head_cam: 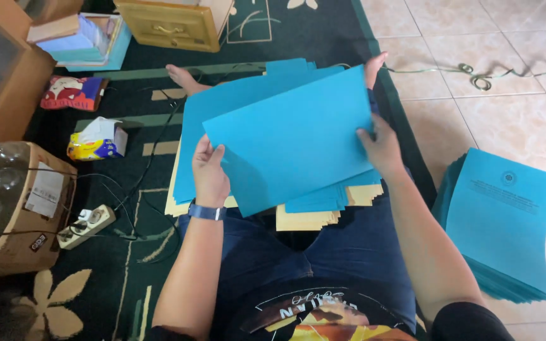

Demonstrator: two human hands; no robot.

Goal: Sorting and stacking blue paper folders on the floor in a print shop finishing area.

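I sit on the floor with my legs stretched out. Both hands hold one blue sheet (289, 142) tilted above my lap. My left hand (210, 173), with a blue wristband, grips its lower left edge. My right hand (383, 151) grips its right edge. Under it lies a loose pile of blue sheets (222, 107) across my legs, on top of several tan sheets (304, 220).
A neat stack of printed blue sheets (503, 221) lies on the tiled floor at my right. On the dark carpet at my left are a tissue pack (96, 142), a power strip (86, 226) with cables, and a cardboard box of bottles (14, 208). A wooden drawer (172, 25) stands ahead.
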